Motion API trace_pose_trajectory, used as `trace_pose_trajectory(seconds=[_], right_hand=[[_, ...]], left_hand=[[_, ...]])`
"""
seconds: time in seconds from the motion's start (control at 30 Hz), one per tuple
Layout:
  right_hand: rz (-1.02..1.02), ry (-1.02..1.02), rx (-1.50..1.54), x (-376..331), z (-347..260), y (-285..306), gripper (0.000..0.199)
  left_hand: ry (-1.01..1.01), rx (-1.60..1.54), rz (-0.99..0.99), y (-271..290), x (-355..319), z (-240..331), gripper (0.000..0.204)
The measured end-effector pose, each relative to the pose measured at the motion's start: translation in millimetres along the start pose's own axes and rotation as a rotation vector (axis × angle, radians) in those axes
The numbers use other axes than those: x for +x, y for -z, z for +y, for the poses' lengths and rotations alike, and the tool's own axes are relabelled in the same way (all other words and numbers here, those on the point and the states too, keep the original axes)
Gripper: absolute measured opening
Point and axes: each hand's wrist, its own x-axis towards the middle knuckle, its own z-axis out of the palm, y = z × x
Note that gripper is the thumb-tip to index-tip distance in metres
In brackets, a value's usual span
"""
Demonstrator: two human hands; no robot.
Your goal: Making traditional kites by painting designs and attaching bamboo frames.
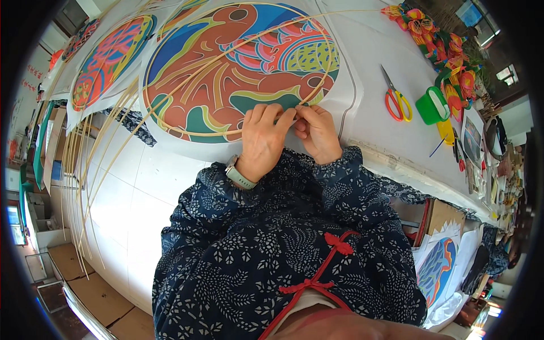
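Observation:
A round painted sheet [198,96] in brown, green, blue and pink lies on the table in front of me. A thin bamboo strip [195,134], bent into a hoop, follows its rim. Both hands meet at the sheet's near edge. My left hand [263,139], with a watch on its wrist, has its fingers curled round the bamboo strip. Beside it, my right hand [320,133] pinches the strip between thumb and fingers. The fingers partly hide the spot where they hold it. Another long strip crosses the painting diagonally.
Scissors [395,96] with red and yellow handles lie to the right, near a green container [432,106]. Bright artificial flowers [447,54] line the far right. Several loose bamboo strips [85,164] hang over the table's left edge, near another painted sheet [110,62]. Cardboard boxes [102,292] stand lower left.

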Motion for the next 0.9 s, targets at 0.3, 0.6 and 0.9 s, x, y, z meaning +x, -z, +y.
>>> trace_pose_trajectory(seconds=[0.3,0.6,0.9], right_hand=[[-0.032,-0.104,-0.390,-18,-30,-6,0.011],[-0.703,0.773,-1.503,45,-86,-5,0.010],[-0.917,0.537,-1.443,76,-72,7,0.012]], left_hand=[[0.019,-0.014,-0.009,-17,-2,-12,0.031],[0.151,-0.077,-0.003,-31,-7,-20,0.021],[0.303,-0.137,-0.046,-31,-7,-19,0.017]])
